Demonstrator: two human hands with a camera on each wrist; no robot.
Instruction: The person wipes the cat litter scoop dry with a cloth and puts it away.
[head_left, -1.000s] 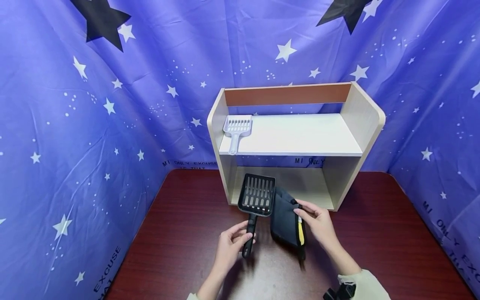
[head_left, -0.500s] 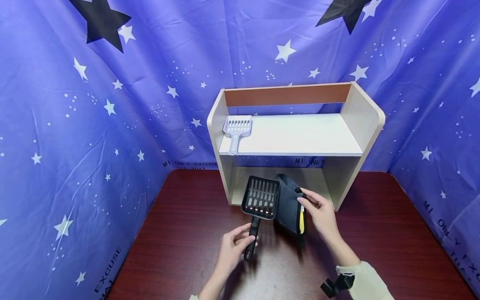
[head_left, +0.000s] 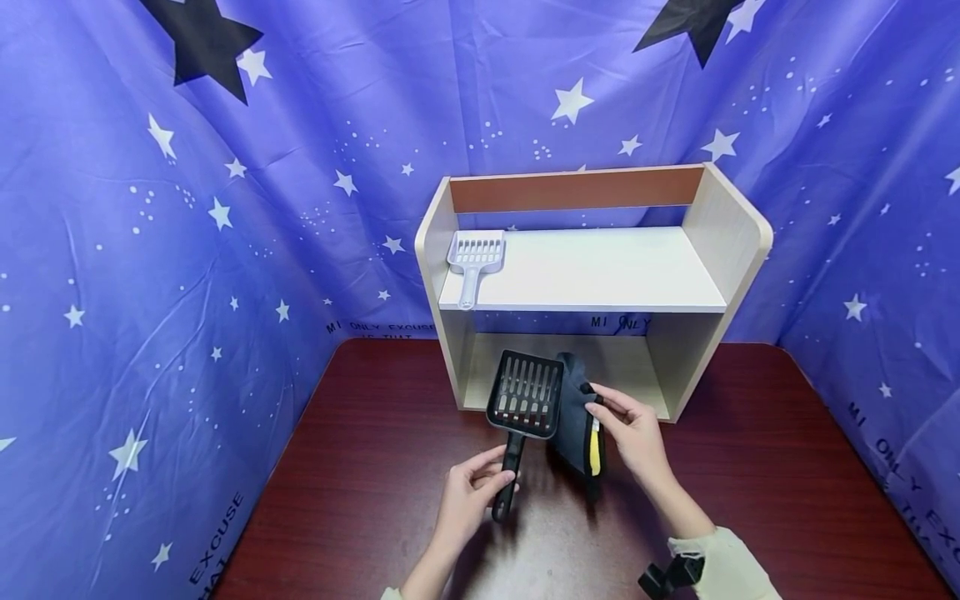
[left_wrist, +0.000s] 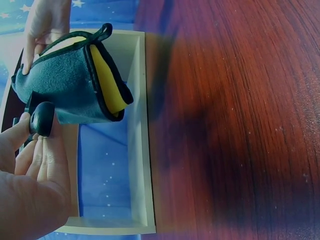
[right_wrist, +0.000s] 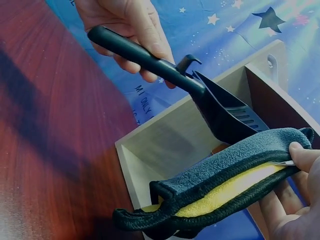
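Observation:
My left hand (head_left: 463, 500) grips the handle of a black slotted litter scoop (head_left: 513, 450), its head pointing up and away toward the shelf. In my right hand (head_left: 633, 437) I pinch the edge of a folded grey cleaning cloth (head_left: 573, 429) with a yellow inner side and black trim. The cloth overlaps the right side of the scoop's head in the head view. In the right wrist view the cloth (right_wrist: 225, 165) lies across the far end of the scoop (right_wrist: 215, 115), hiding part of it. A trim loop (left_wrist: 104, 33) sticks out from the cloth's corner.
A two-tier wooden shelf (head_left: 720, 350) stands at the back of the dark red table (head_left: 337, 467). A white slotted scoop (head_left: 470, 287) lies at the left of its upper board. Blue star-patterned curtain (head_left: 300, 167) surrounds the table.
The scoop and left hand have shifted slightly right. The cloth rose and moved right, then came back left against the scoop's side, with the right hand still pinching it.

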